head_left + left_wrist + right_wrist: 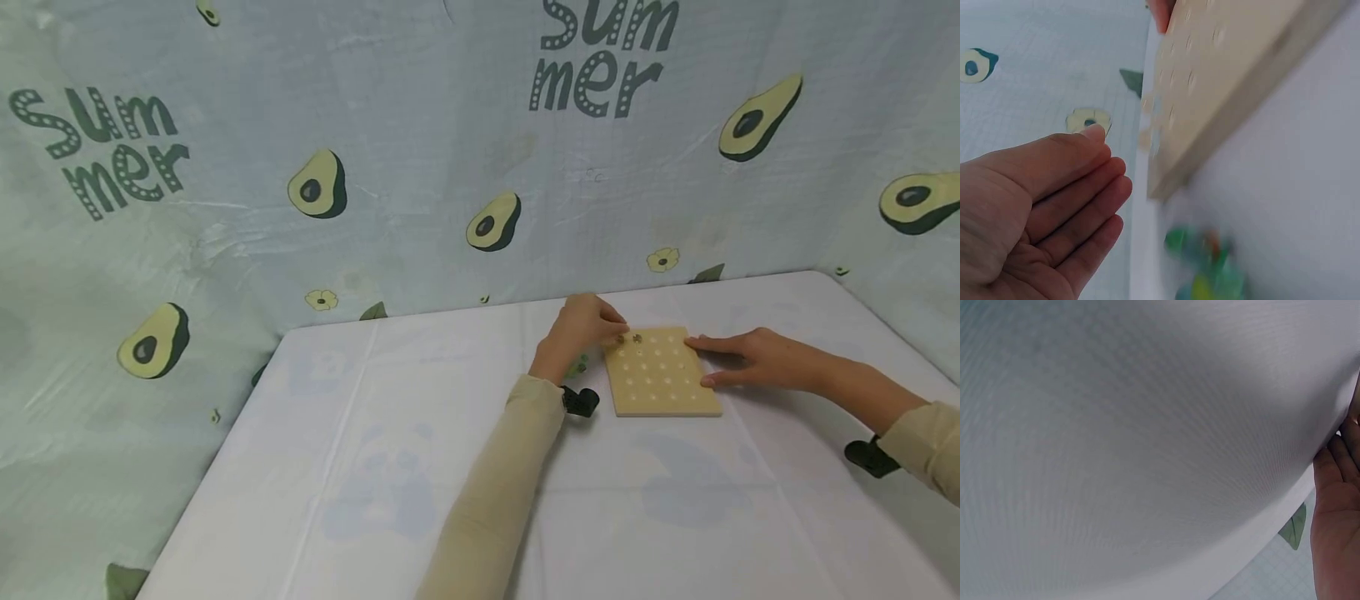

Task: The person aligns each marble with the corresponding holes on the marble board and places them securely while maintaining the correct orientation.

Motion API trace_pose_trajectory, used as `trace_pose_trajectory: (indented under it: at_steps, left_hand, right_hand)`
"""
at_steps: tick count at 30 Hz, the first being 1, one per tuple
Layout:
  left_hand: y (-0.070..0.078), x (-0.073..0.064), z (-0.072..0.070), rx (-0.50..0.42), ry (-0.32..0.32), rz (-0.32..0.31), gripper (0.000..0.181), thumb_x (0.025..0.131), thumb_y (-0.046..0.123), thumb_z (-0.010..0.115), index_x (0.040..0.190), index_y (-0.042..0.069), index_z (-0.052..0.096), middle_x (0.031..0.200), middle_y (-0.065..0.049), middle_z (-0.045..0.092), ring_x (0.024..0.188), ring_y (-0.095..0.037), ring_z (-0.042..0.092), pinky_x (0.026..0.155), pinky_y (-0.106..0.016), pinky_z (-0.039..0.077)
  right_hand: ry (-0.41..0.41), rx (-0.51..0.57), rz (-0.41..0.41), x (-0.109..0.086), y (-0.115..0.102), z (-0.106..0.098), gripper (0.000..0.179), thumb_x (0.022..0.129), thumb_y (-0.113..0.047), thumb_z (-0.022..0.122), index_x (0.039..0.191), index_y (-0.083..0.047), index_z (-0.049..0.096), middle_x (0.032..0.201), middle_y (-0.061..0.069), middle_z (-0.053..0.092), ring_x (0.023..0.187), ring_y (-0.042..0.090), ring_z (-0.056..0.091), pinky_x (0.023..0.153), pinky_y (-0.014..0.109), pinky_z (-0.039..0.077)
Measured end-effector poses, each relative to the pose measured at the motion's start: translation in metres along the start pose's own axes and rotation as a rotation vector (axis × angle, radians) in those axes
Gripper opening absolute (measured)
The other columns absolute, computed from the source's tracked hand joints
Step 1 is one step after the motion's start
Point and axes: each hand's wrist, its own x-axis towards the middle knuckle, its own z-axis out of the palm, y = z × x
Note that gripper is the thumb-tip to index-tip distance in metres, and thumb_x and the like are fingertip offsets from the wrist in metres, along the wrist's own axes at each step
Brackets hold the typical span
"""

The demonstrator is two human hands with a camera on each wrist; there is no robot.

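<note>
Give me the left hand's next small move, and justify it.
Probably move the left hand to the green pieces beside the board and pinch one, if that hand is free, which I can't tell. The pieces lie close to it, most of the board's pale spots look bare, and the right hand touches the board's edge, perhaps steadying it.

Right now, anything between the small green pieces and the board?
Nothing visible: only bare white cloth separates the small green pieces from the left edge of the board. The left hand is at its far left corner, the right hand at its right edge.
</note>
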Motion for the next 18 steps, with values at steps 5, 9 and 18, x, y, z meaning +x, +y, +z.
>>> trace_pose_trajectory:
  at_steps: [5, 9, 18]
  left_hand:
    - [-0.021, -0.005, -0.027, 0.056, -0.026, 0.043, 0.019, 0.095, 0.029, 0.075, 0.108, 0.016, 0.082, 0.107, 0.004, 0.077, 0.106, -0.014, 0.067, 0.086, -0.026, 0.054]
    - [-0.036, -0.014, -0.048, 0.089, -0.103, 0.065, 0.021, 0.096, 0.027, 0.074, 0.112, 0.015, 0.081, 0.112, 0.002, 0.077, 0.106, -0.013, 0.067, 0.087, -0.026, 0.054]
    - [-0.061, -0.03, -0.079, 0.108, -0.276, 0.167, 0.024, 0.092, 0.015, 0.077, 0.116, 0.013, 0.079, 0.11, 0.001, 0.077, 0.103, -0.01, 0.07, 0.088, -0.024, 0.054]
  right_hand:
    - [0.017, 0.01, -0.011, -0.002, 0.001, 0.001, 0.075, 0.09, -0.056, 0.071, 0.149, -0.014, 0.054, 0.148, 0.021, 0.051, 0.129, 0.047, 0.053, 0.099, 0.061, 0.047]
    - [0.01, 0.007, -0.005, -0.002, 0.002, 0.001, 0.076, 0.089, -0.057, 0.071, 0.149, -0.013, 0.053, 0.147, 0.022, 0.051, 0.128, 0.047, 0.054, 0.097, 0.061, 0.048]
    - [0.003, 0.004, -0.011, -0.001, 0.004, 0.002, 0.076, 0.089, -0.059, 0.07, 0.149, -0.015, 0.053, 0.149, 0.021, 0.051, 0.127, 0.046, 0.056, 0.098, 0.06, 0.048]
